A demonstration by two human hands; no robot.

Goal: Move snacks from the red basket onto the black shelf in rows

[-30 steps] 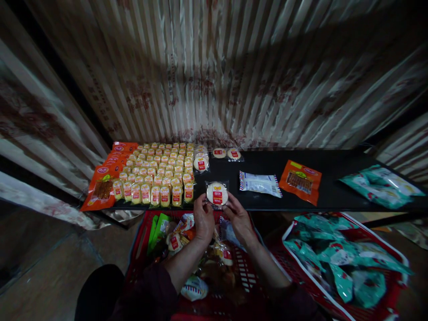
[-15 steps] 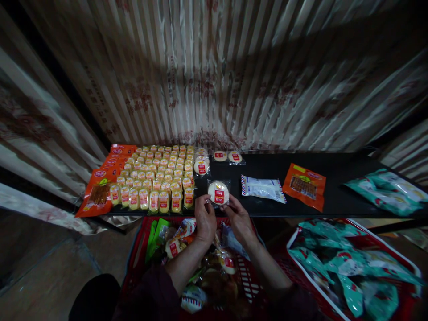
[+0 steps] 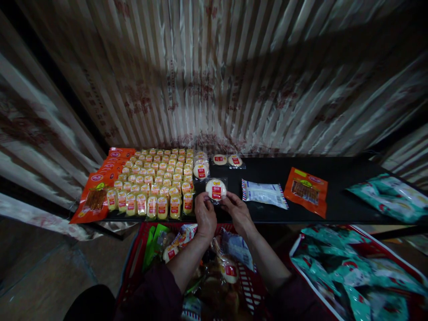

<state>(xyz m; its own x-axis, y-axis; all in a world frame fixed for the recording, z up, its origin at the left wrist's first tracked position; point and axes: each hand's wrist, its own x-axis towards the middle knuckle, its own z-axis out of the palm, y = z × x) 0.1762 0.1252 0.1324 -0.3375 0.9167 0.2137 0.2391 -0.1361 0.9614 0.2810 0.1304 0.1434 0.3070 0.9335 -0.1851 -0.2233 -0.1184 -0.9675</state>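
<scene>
Over the front part of a black shelf, we hold one round packet between our two hands, the left hand at its near left side and the right hand at its near right. Our grip is narrow on both sides, fingertips pinching the wrapper's edge; whether its underside touches the shelf, we cannot tell.

Counting around it, we find two matching packets side by side at the back, and just left of them a column of overlapping ones, too covered to number. Left of that sit yellow cakes in close rows: eight across the front, the rest too crowded for a sure total. Several orange bags overlap at the left end. To our right lie one white-and-blue packet, one orange pouch and one teal bag. Lower down we see two baskets: a red basket of mixed packets beneath our forearms, and a white-rimmed basket of teal packets at the right.

Our round packet is a pale, flat disc in clear, shiny film with squarish corners. Its face shows a red label with pale lettering and, above that, a small yellow mark.
</scene>
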